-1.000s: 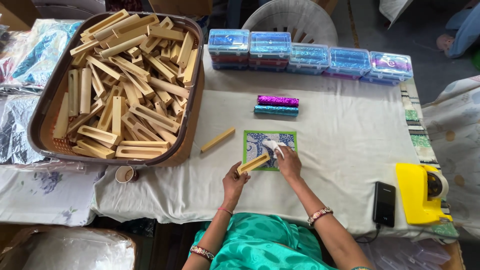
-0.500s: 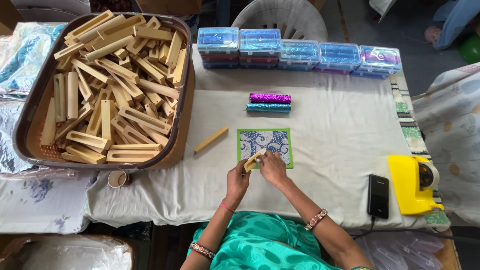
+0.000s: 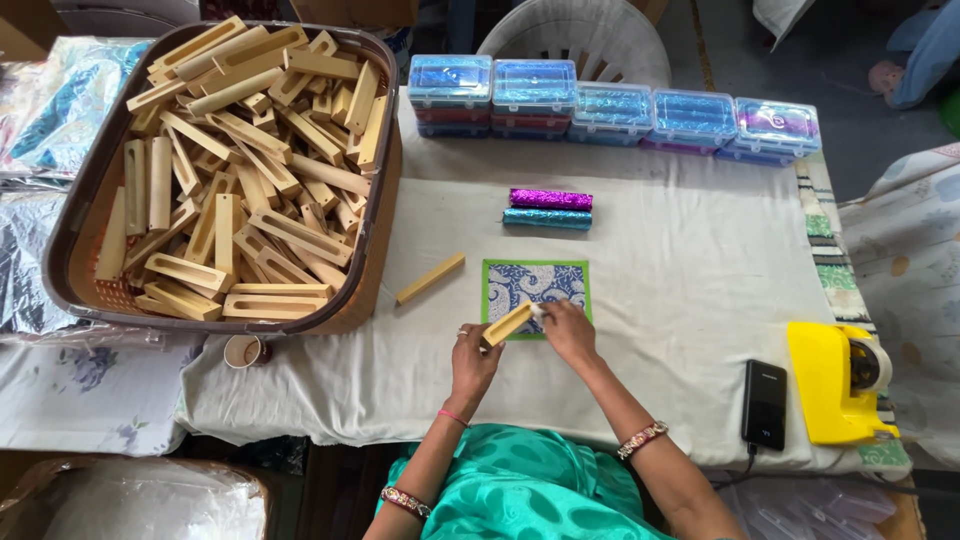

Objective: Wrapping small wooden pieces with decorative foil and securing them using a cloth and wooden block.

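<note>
The wooden block (image 3: 507, 324), a slotted pale stick, sits tilted over the near edge of the green-bordered patterned sheet (image 3: 537, 284), near the middle of the table's (image 3: 680, 300) front half. The left hand (image 3: 470, 360) is closed around its lower end; the right hand (image 3: 567, 328) pinches its upper end, fingers curled. This looks like the start of wrapping: the block wants laying square on the sheet. A spare block (image 3: 430, 278) lies just left; two wrapped rolls (image 3: 549, 209) sit farther back

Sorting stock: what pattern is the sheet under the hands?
Blue-and-white swirls with a green border, on the sheet; head view.
</note>
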